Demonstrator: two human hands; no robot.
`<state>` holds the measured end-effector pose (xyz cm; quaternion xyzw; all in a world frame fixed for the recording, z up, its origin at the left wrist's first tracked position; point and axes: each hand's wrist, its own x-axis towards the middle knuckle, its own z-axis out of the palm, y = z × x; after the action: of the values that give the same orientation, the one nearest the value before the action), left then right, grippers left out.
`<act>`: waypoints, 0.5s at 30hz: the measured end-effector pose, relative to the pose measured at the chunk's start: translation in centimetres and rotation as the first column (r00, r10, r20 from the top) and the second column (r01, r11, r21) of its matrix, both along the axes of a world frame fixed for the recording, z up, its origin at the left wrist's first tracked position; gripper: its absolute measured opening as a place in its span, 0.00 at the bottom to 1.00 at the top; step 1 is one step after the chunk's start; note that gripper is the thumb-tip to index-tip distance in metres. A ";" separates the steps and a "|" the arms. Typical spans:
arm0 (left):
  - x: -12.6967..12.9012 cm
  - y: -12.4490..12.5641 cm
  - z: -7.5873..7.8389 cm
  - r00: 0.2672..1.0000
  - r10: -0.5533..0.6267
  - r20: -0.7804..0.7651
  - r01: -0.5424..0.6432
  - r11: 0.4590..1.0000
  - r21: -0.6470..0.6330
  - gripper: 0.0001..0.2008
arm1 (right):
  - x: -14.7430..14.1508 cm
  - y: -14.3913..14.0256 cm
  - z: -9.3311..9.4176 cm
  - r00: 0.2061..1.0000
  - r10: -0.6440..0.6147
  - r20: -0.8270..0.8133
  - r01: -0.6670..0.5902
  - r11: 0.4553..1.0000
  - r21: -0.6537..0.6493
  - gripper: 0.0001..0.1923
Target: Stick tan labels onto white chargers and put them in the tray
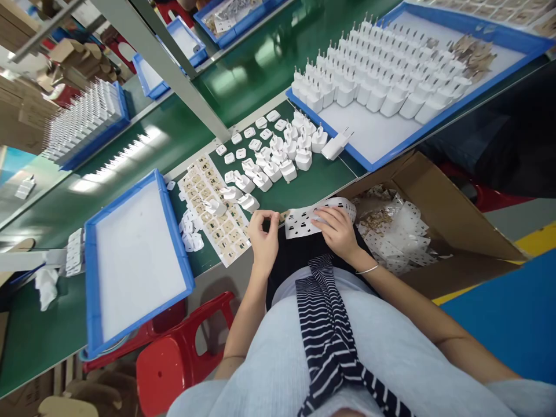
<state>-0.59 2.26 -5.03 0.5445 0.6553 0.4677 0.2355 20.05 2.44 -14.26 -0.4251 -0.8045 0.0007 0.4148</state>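
Observation:
My right hand (pixel 339 231) grips a white sticker sheet (pixel 299 223) with small black marks, its far end curling over. To the left of the sheet, my left hand (pixel 264 234) is closed in a pinch; a small tan bit shows by its fingertips, too small to name. Beyond my hands, several white plug adapters (pixel 287 169) stand on the green table, prongs up. Small white caps (pixel 241 153) lie in loose rows behind them. To the left is a sheet of tan pieces (pixel 226 231), with a few adapters lying on it.
A blue tray (pixel 373 165) at the right holds many upright adapters. Another blue tray (pixel 139 260) lies at the left. Below the table edge, an open cardboard box (pixel 469 226) contains used sticker sheets. A red stool (pixel 160 370) stands lower left; a metal post (pixel 191 92) rises behind.

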 end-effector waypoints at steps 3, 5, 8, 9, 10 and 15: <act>-0.7 0.1 0.1 0.995 0.041 0.091 -0.039 0.999 -0.014 0.11 | 3.8 -0.3 -2.9 0.997 -0.061 0.054 0.067 0.990 -0.124 0.18; -0.9 0.0 0.2 0.990 0.050 0.132 -0.048 0.999 -0.022 0.11 | 7.8 -0.7 -5.6 0.979 -0.162 0.120 0.193 0.925 -0.326 0.18; -0.7 -0.2 0.1 0.970 0.034 0.241 -0.027 0.999 -0.031 0.12 | 14.0 -1.7 -9.4 0.895 -0.363 0.258 0.442 0.652 -0.616 0.18; -0.5 -0.2 0.1 0.956 0.021 0.292 -0.012 0.999 -0.034 0.13 | 15.7 -2.2 -10.4 0.868 -0.403 0.290 0.488 0.587 -0.645 0.19; -0.2 -0.2 0.0 0.940 0.009 0.341 0.004 0.999 -0.037 0.14 | 17.0 -2.6 -11.2 0.841 -0.438 0.317 0.526 0.529 -0.666 0.19; 0.5 0.0 0.2 0.928 0.006 0.372 0.008 0.999 -0.036 0.14 | 18.2 -2.5 -12.1 0.750 -0.565 0.343 0.592 0.343 -0.730 0.28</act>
<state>-0.12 2.28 -4.82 0.4418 0.6071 0.5500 0.3656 38.25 -0.03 -26.40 -0.8196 -0.5148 0.2112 0.1364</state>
